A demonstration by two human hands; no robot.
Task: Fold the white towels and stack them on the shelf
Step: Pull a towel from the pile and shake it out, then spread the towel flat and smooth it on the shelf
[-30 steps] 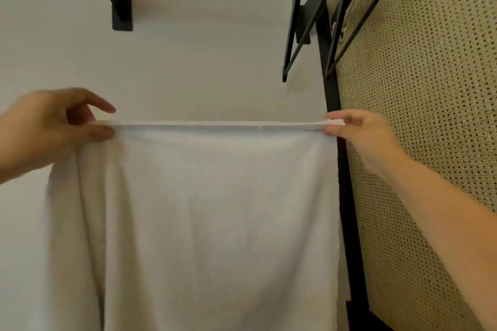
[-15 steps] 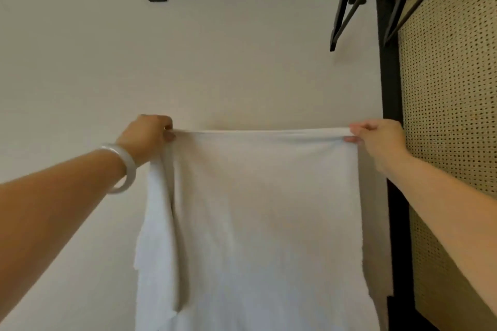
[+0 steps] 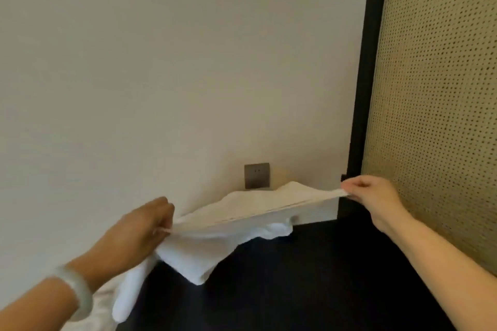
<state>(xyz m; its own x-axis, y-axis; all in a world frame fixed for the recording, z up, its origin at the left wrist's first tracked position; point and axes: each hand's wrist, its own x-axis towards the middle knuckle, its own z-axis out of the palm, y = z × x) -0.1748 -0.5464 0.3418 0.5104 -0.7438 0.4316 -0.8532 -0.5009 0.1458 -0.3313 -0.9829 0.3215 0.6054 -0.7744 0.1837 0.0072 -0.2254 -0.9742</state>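
A white towel (image 3: 242, 209) is stretched nearly flat, low over a dark surface (image 3: 309, 277) by the wall. My left hand (image 3: 142, 228) pinches its left corner, and my right hand (image 3: 368, 193) pinches its right corner. The far part of the cloth billows up against the wall. Loose folds hang below the held edge and touch the dark surface. More white cloth lies bunched under my left wrist at the bottom left.
A grey wall socket (image 3: 256, 175) sits just behind the towel. A black post (image 3: 360, 115) and a woven cane panel (image 3: 435, 115) stand on the right, close to my right arm. I wear a pale bangle (image 3: 78, 290) on the left wrist.
Both hands have brought the towel down from hanging upright at chest height to lying nearly flat over the dark surface. The view has tipped down; the black wall brackets are out of sight.
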